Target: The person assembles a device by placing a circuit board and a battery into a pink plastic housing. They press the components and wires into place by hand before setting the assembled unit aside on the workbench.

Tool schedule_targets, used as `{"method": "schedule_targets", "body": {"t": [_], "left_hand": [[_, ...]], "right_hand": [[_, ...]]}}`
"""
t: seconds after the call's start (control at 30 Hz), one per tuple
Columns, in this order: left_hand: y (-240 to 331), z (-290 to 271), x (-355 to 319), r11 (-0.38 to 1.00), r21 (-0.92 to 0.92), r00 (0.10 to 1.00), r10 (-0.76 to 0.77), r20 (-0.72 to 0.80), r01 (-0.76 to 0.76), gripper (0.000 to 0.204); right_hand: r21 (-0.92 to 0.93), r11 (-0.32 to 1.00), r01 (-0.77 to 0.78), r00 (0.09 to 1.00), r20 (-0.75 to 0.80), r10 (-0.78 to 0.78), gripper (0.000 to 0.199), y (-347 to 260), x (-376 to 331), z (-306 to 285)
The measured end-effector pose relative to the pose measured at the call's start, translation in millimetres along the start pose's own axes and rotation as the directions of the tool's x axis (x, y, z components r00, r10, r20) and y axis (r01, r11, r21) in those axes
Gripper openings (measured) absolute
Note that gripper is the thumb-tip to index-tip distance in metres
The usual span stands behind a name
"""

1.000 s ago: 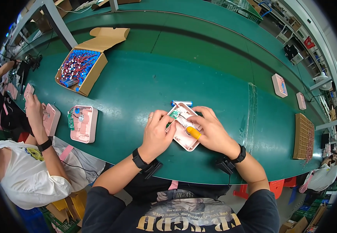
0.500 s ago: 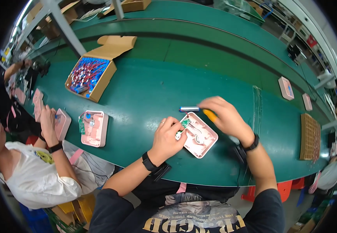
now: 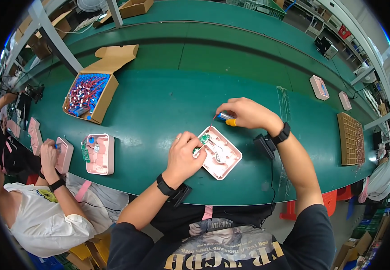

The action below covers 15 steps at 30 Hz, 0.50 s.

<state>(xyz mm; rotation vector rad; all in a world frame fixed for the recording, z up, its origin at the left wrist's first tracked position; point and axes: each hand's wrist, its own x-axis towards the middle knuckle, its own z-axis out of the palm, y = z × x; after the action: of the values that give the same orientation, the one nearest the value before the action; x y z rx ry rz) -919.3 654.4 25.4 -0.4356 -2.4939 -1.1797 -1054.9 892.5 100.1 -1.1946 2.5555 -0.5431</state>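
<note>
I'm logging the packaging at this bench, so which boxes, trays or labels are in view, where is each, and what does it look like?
Open cardboard box: far left on the green table, brown, flap up, full of blue and red parts.
Second cardboard box: top edge, brown, open.
Brown gridded tray: right side, rectangular.
Red sign: upper right background, small.
No screens visible.

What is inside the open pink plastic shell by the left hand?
Inside the square pink plastic shell: a small green circuit board at its upper-left corner and thin white wires. The left hand covers the shell's left edge.
</note>
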Motion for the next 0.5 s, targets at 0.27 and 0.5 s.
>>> {"method": "schedule_targets", "body": {"t": [0.27,0.5], "left_hand": [[0,0,-2,1.0,0.002,1.0,-0.016,0.001,0.016,0.01],[2,2,-2,1.0,-0.018,1.0,-0.024,-0.004,0.024,0.011]], "right_hand": [[0.44,0.875,-0.2,0.979,0.053,0.197,0.028,-20,-34,3],[0.703,0.614,-0.36,0.928,0.203,0.313,0.024,-4,-38,15]]}}
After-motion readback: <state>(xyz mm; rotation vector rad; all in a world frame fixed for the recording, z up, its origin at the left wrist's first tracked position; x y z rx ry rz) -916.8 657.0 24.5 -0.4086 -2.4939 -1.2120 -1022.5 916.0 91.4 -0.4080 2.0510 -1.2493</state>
